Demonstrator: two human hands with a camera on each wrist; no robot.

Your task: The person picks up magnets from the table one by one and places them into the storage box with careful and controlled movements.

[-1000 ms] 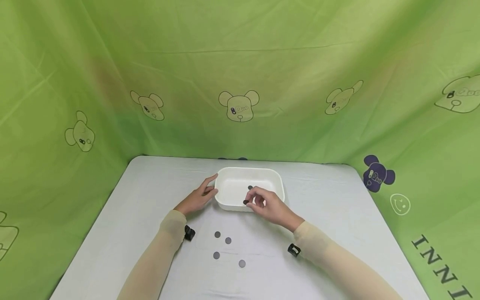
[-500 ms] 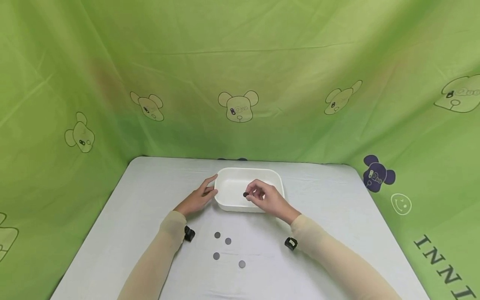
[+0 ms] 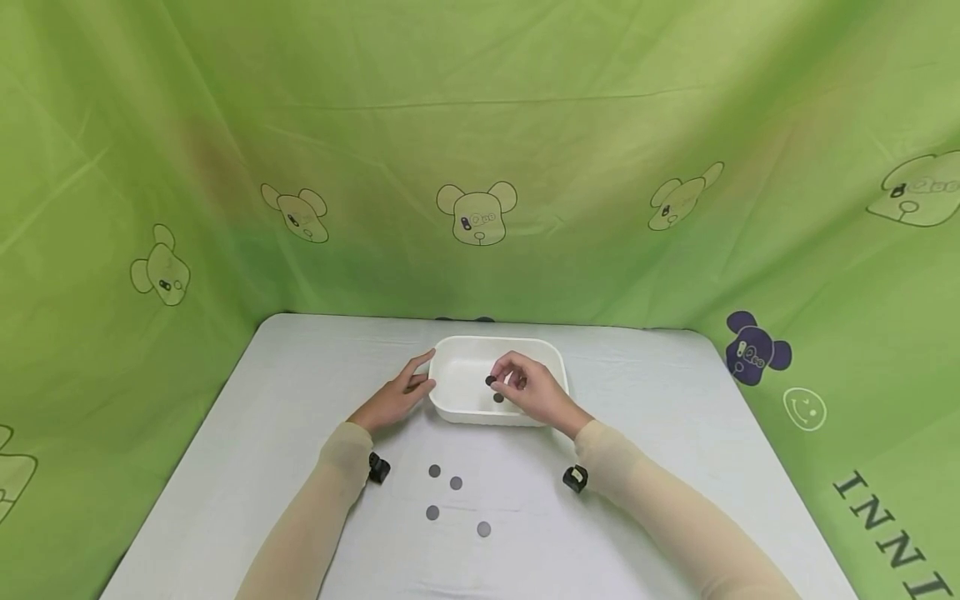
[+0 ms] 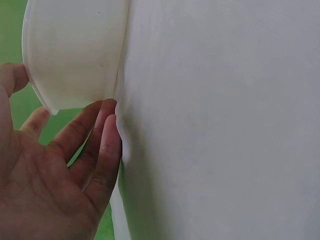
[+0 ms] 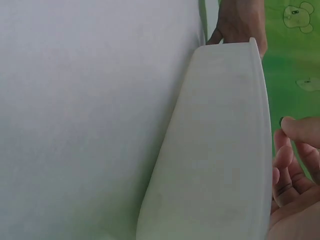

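Between its thumb and fingertips, my right hand (image 3: 536, 392) pinches a small dark round disc (image 3: 491, 380), held over the white rectangular tub (image 3: 450, 414). Another dark disc (image 3: 498, 397) shows inside the tub below it. In the right wrist view the pinched disc (image 5: 281, 121) is seen nearly edge-on, beyond the tub's rim. My left hand (image 3: 392, 400) lies against the tub's left end, fingers spread. The left wrist view shows the thumb at the rim and the other fingertips along the end wall of the tub (image 4: 75, 60).
Several grey discs lie on the white-covered table (image 3: 637, 533) in front of the tub, among them a disc (image 3: 432, 512) nearer the left arm and a disc (image 3: 483, 529) closest to me. A green printed curtain (image 3: 480, 275) surrounds the table's back and sides.
My right hand has moved from the tub's front rim farther in over it, still pinching the disc. One disc in the tub shows now below the fingers. The left hand stays put.
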